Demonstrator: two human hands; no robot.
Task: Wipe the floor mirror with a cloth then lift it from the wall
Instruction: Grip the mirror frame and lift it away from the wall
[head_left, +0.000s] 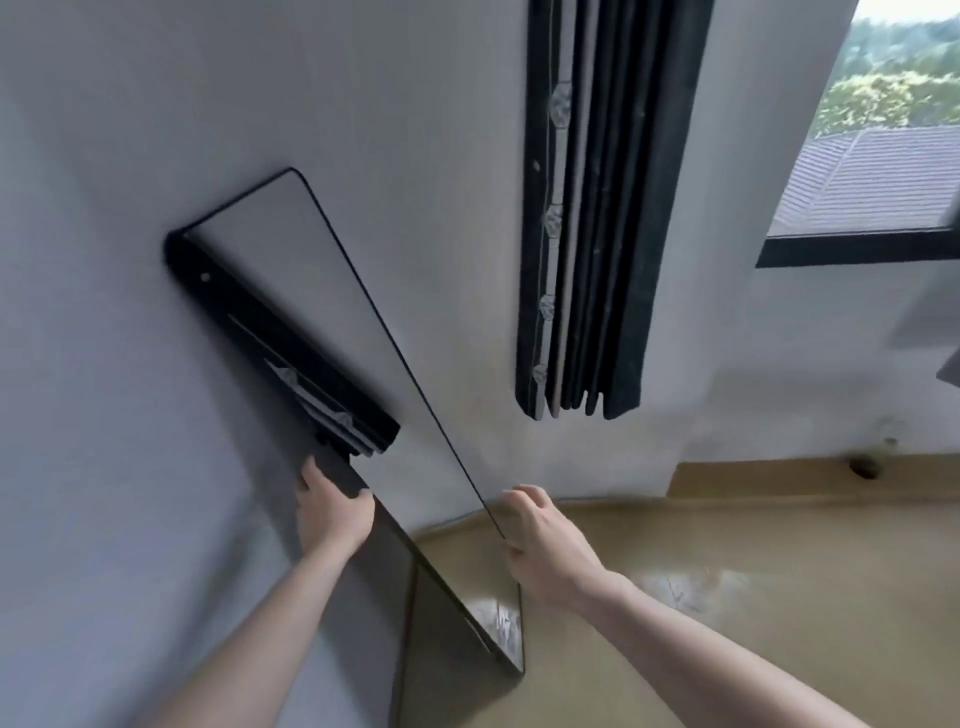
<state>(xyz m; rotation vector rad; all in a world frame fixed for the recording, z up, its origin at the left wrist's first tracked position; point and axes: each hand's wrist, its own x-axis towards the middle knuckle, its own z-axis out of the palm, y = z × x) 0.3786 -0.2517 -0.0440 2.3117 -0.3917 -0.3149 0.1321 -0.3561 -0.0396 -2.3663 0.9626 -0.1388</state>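
Observation:
The tall floor mirror with a thin black frame leans against the pale wall, its glass reflecting wall, a dark curtain and floor. My left hand grips the mirror's left edge about halfway down, thumb on the front and fingers wrapped behind. My right hand holds the right edge at about the same height, thumb on the front and fingers curled over the frame. The mirror's bottom corner is low by the floor. No cloth is in view.
A folded dark curtain hangs on the wall right of the mirror. A black-framed window is at the upper right. Glossy beige floor spreads to the right, with a wall corner and skirting behind it.

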